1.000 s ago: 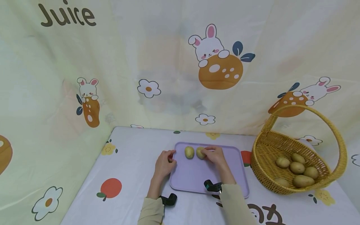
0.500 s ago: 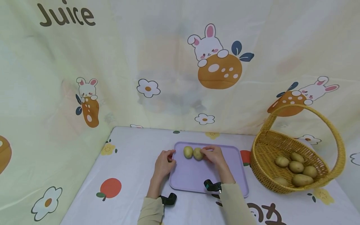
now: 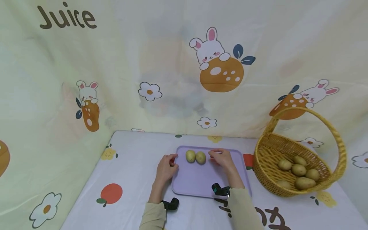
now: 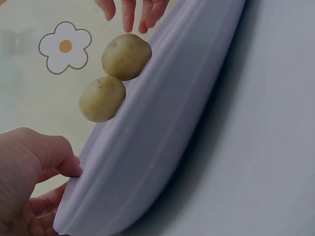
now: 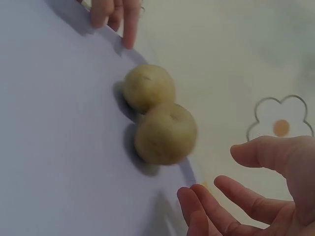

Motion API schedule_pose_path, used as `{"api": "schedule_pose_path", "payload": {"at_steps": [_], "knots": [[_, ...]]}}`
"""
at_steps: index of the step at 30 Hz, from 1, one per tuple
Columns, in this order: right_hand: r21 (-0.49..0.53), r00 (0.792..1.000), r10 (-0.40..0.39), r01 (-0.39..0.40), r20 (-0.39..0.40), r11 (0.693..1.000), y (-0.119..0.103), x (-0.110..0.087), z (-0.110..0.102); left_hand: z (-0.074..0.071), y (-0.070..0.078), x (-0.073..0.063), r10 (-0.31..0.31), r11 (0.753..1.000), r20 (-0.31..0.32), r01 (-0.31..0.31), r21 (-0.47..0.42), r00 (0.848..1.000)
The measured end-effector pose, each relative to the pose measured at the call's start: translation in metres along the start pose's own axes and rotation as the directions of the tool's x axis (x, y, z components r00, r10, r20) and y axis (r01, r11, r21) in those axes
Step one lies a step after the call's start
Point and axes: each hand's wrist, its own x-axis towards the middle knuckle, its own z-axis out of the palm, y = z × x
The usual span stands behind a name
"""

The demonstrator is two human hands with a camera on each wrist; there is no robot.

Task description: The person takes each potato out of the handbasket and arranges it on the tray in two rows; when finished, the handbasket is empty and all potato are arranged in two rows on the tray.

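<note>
Two potatoes lie side by side near the far left of the purple tray: a left potato and a right potato. In the wrist views they appear to touch. My left hand holds the tray's left edge, fingertips at the rim in the left wrist view. Just right of the right potato is my right hand, holding nothing. The right wrist view shows its thumb and fingers spread, with a gap to the potatoes.
A yellow wicker basket with a tall handle stands right of the tray, with several potatoes inside. A printed cloth covers the table, and a patterned curtain rises behind it.
The right hand slid the right potato leftward against the other, then let go and drew back slightly to the right. The left hand stays at the tray's edge.
</note>
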Motion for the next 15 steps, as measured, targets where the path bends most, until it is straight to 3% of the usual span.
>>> {"api": "schedule_pose_path", "payload": {"at_steps": [7,15], "knots": [[0.021,1.0,-0.003,0.003,-0.005,1.0,-0.01,-0.004,-0.04,0.003,-0.001,-0.001,-0.011,1.0,0.007,0.011,-0.011,1.0],[0.05,0.994,-0.012,0.018,-0.109,0.999,-0.018,-0.003,-0.108,0.002,-0.002,-0.001,-0.015,1.0,0.001,0.015,-0.018,1.0]]}}
